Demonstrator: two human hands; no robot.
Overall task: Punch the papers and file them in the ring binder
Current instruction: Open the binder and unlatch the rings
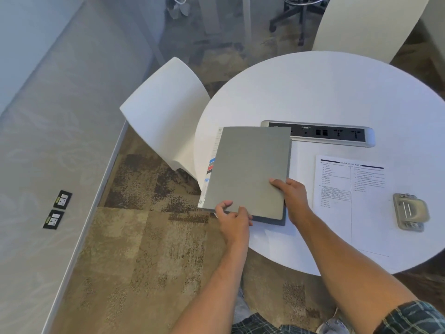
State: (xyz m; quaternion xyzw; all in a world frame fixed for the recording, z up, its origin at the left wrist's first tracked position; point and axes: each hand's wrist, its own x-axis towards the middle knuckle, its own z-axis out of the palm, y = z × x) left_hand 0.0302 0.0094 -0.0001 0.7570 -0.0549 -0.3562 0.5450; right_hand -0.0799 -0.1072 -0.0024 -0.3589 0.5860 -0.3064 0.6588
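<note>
I hold the grey ring binder at the left edge of the bench, both my left hand and right hand grasping its near edge, so I judge the filing is only starting: next I must open the cover, while the papers and the punch wait at my right.

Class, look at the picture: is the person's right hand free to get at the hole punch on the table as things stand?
Probably yes. The right hand grips the binder, so it must let go first. Then only flat papers lie between it and the hole punch.
</note>
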